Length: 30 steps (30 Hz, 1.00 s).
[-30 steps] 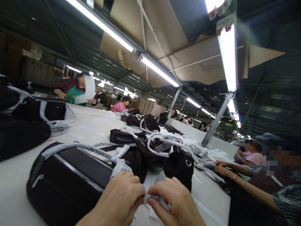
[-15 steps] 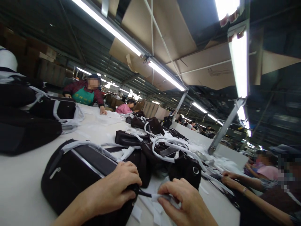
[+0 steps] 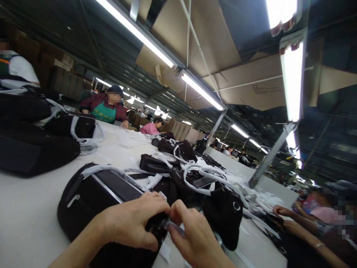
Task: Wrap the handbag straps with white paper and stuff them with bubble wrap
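A black bag (image 3: 95, 201) with a silver zip line and paper-wrapped handle lies on the white table. My left hand (image 3: 134, 221) is closed round the bag's near right end, thumb below and fingers over the top. Touching it at the fingertips, my right hand (image 3: 192, 230) pinches a strip of pale wrapping (image 3: 176, 226) at the same end of the bag. The dark strap between the hands is mostly hidden by the fingers.
More black bags with white-wrapped straps lie on the table beyond my hands (image 3: 223, 208) and at the left (image 3: 33, 149). A co-worker in a green apron (image 3: 104, 111) sits across the table. At the right, another person's hands (image 3: 284, 216) handle dark material.
My right hand has moved left to meet my left hand, and the dark strap that showed between them is now covered. The view has shifted slightly, and another person shows at far left.
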{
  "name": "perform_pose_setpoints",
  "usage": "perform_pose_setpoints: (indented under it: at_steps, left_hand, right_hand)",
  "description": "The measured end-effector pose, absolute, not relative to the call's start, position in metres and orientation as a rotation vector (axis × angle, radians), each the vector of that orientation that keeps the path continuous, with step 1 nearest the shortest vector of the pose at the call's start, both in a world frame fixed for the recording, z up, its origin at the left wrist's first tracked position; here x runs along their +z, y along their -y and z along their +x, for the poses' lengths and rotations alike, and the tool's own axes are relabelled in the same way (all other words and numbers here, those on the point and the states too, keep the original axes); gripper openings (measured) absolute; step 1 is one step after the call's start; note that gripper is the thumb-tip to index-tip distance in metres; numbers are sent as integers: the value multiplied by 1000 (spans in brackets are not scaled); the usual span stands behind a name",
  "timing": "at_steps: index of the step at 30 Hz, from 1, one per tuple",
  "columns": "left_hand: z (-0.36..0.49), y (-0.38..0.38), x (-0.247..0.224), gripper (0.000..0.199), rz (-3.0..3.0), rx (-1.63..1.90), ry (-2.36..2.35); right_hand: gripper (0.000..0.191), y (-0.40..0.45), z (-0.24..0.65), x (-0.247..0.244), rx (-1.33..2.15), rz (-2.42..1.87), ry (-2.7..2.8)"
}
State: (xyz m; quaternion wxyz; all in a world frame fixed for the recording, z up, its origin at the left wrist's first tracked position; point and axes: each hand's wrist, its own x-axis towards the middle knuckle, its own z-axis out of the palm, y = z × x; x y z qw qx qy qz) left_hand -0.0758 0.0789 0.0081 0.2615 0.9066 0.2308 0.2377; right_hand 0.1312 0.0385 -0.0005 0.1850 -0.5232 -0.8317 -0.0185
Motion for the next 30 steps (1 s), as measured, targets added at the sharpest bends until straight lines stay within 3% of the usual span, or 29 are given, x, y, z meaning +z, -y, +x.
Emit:
perform_pose_setpoints:
  at_steps: [5, 11, 17, 21, 27, 30]
  left_hand:
    - [-78, -79, 8, 58, 2477, 662, -589]
    - [-60, -75, 4, 45, 2424, 674, -554]
    - [-57, -81, -4, 50, 2421, 603, -424]
    - [-50, -88, -20, 44, 2421, 682, -449]
    - [-44, -99, -35, 33, 2429, 761, -337]
    - [-45, -101, -36, 26, 2400, 773, -395]
  right_hand:
    - [16, -31, 141, 15, 220, -1327, 2371]
    - [15, -19, 156, 29, 281, -1393, 2433]
    - [13, -14, 167, 22, 297, -1447, 2446]
    - [15, -14, 166, 22, 126, -1432, 2518]
    - [14, -16, 139, 15, -460, -1679, 2646]
    - [22, -17, 123, 8, -560, -1878, 2601]
